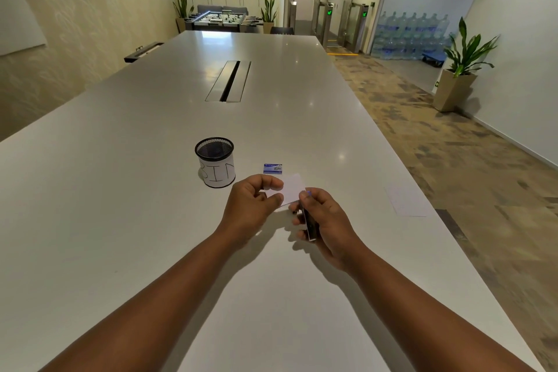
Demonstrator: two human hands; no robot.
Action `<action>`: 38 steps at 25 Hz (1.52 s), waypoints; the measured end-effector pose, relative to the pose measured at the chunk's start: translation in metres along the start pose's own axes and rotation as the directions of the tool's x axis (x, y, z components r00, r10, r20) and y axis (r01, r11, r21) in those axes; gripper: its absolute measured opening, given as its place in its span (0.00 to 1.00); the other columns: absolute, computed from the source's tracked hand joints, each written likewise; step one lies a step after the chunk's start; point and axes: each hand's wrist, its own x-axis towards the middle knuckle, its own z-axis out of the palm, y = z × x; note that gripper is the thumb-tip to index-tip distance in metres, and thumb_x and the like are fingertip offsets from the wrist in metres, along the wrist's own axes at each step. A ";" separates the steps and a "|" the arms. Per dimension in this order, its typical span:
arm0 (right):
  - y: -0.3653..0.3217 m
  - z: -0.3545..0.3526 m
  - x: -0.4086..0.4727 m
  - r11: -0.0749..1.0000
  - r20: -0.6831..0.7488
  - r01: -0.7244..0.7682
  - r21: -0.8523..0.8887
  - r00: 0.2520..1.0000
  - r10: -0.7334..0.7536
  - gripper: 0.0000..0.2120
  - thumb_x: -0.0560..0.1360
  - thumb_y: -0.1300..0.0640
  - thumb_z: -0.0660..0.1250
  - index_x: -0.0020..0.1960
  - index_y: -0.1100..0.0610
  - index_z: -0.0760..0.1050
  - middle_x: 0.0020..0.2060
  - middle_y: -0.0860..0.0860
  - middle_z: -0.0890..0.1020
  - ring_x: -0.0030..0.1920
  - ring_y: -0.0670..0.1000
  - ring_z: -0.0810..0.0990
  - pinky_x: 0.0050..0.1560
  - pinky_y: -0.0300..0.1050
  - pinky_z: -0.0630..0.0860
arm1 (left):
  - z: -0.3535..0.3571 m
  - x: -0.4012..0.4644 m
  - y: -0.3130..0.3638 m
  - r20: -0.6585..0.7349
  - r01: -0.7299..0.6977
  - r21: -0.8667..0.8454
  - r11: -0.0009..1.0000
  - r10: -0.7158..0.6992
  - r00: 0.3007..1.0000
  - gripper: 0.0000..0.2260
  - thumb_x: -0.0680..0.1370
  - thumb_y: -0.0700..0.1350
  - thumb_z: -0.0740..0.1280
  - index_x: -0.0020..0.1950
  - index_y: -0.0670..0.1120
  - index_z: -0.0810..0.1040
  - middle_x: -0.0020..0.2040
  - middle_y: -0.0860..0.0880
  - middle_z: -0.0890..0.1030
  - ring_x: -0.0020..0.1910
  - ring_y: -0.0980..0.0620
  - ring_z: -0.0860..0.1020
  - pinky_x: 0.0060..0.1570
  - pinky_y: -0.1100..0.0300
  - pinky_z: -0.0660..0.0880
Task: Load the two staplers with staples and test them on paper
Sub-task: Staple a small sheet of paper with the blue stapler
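My left hand (255, 202) pinches a small white slip of paper (292, 187) by its left edge, holding it just above the white table (120, 190). My right hand (326, 220) grips a dark, narrow stapler (309, 222) upright on its side, its front end meeting the paper's right edge. A small blue staple box (272, 168) lies on the table just beyond the paper. I see no other stapler.
A black mesh cup labelled "BIN" (216, 163) stands left of the staple box. Another white sheet (406, 201) lies flat near the table's right edge. A cable slot (228, 80) runs along the table's middle farther away. Carpeted floor lies to the right.
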 end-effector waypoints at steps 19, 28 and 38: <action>0.001 0.015 0.003 1.000 0.001 0.010 0.010 1.000 -0.010 0.13 0.76 0.57 0.73 0.60 0.57 0.81 0.41 0.50 0.85 0.40 0.47 0.81 0.40 0.45 0.78 | -0.003 -0.009 0.002 0.052 -0.099 0.075 0.992 0.095 0.994 0.10 0.76 0.40 0.75 0.53 0.53 0.85 0.31 0.57 0.76 0.35 0.51 0.74 0.46 0.53 0.82; 0.011 0.011 0.007 0.999 -0.073 0.047 0.003 0.996 -0.047 0.09 0.75 0.59 0.74 0.54 0.60 0.84 0.40 0.53 0.85 0.38 0.51 0.79 0.38 0.45 0.75 | 0.001 -0.012 -0.001 0.073 -0.085 0.048 0.995 0.081 0.994 0.08 0.75 0.40 0.76 0.49 0.53 0.85 0.35 0.56 0.82 0.35 0.50 0.72 0.41 0.47 0.79; 0.008 -0.012 0.015 0.999 -0.038 -0.041 0.025 0.998 0.042 0.10 0.75 0.61 0.74 0.56 0.62 0.81 0.39 0.52 0.83 0.34 0.48 0.78 0.37 0.41 0.77 | 0.008 0.011 -0.009 -0.021 0.016 -0.037 0.999 -0.017 1.000 0.10 0.77 0.37 0.72 0.53 0.50 0.84 0.30 0.52 0.75 0.34 0.51 0.72 0.41 0.56 0.73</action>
